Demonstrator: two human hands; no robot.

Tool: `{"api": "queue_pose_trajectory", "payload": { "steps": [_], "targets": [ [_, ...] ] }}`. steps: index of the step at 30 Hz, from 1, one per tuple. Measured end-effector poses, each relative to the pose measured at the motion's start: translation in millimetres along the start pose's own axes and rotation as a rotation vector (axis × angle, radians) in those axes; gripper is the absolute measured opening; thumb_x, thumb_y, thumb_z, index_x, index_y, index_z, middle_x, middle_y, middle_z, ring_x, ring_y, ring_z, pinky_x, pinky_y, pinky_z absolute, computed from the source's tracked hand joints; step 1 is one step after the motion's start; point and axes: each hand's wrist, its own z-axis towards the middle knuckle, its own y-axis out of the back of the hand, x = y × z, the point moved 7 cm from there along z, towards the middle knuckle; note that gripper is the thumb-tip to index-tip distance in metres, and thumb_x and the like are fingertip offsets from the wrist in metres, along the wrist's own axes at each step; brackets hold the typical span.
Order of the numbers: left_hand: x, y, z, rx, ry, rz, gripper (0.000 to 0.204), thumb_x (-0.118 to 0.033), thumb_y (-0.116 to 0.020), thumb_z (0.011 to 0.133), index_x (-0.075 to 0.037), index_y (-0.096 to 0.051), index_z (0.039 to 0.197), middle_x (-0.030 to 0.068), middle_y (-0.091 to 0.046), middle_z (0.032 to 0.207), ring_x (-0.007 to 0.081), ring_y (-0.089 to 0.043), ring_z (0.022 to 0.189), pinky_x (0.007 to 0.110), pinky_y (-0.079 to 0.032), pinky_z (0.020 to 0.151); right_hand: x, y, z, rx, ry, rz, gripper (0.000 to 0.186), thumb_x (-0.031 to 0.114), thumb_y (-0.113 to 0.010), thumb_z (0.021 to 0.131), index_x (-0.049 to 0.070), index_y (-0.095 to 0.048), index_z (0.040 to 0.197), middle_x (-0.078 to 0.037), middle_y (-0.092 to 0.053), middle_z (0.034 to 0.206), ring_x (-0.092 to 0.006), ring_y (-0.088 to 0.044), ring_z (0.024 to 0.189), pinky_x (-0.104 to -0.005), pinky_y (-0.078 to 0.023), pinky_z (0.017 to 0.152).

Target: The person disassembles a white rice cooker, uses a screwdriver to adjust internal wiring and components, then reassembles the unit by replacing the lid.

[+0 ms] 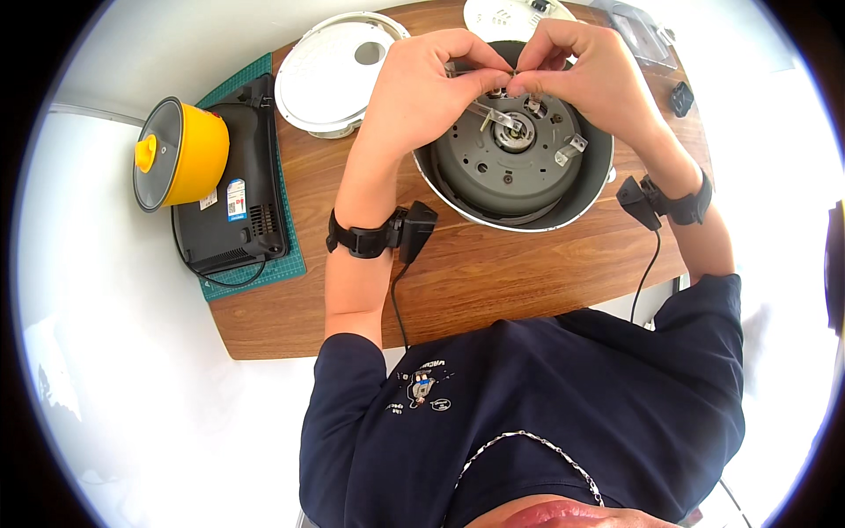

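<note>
My left hand (427,84) and my right hand (594,75) meet over the far part of a round appliance body (601,167). Thumb and forefinger of each are pinched together, their tips almost touching. Whatever lies between them is too small to make out. Below the fingertips a translucent sleeved strip (499,116) slants toward the round centre piece (513,136) of a grey metal disc (475,172) set inside the body. A small metal bracket (570,150) stands on the disc's right side. My fingers hide part of the disc's far side.
A white round cover (321,79) lies left of the body; another white round piece (502,18) is behind it. Far right are a clear plastic box (642,40) and a small black part (681,99). At left, a yellow pot (198,154) sits on a black appliance (233,233) over a green mat (295,255).
</note>
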Motion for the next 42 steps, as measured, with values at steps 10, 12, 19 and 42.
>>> {"api": "queue_pose_trajectory", "payload": {
  "steps": [10, 12, 19, 42],
  "targets": [
    [-11.4, 3.2, -3.7, 0.004, 0.027, 0.08, 0.012, -0.013, -0.077, 0.084, -0.004, -0.076, 0.092, 0.0016, -0.075, 0.083, 0.0079, -0.067, 0.081, 0.024, -0.052, 0.076, 3.2, -2.7, -1.3, 0.027, 0.054, -0.042, 0.012, 0.011, -0.085, 0.082, 0.004, -0.074, 0.085, 0.001, -0.071, 0.079, -0.0072, -0.062, 0.075, -0.0249, -0.051, 0.072],
    [-13.5, 5.2, -2.8, -0.041, -0.06, 0.1, 0.013, -0.013, -0.077, 0.083, -0.003, -0.075, 0.091, 0.0052, -0.075, 0.083, 0.0132, -0.07, 0.079, 0.027, -0.055, 0.072, -0.1, -2.9, -1.7, -0.006, 0.033, 0.025, 0.011, 0.01, -0.083, 0.084, 0.004, -0.075, 0.088, 0.001, -0.072, 0.081, -0.0075, -0.062, 0.077, -0.0252, -0.052, 0.074],
    [-13.1, 7.6, -1.3, -0.083, -0.135, 0.114, 0.012, -0.012, -0.074, 0.081, -0.003, -0.072, 0.089, 0.0065, -0.073, 0.083, 0.0166, -0.07, 0.078, 0.031, -0.056, 0.071, 4.3, -4.3, 0.3, -0.054, 0.128, 0.012, 0.012, 0.01, -0.08, 0.088, 0.004, -0.077, 0.097, 0.0, -0.073, 0.088, -0.0093, -0.065, 0.083, -0.0261, -0.054, 0.081],
    [-5.1, 8.9, -2.3, -0.04, -0.038, 0.13, 0.018, -0.018, -0.072, 0.088, -0.004, -0.075, 0.099, 0.0085, -0.076, 0.09, 0.0189, -0.071, 0.082, 0.033, -0.056, 0.075, 45.0, 9.3, -0.4, -0.048, 0.41, -0.29, 0.007, 0.005, -0.079, 0.083, 0.004, -0.075, 0.089, -0.011, -0.073, 0.083, -0.027, -0.07, 0.079, -0.0375, -0.054, 0.073]
  ]
}}
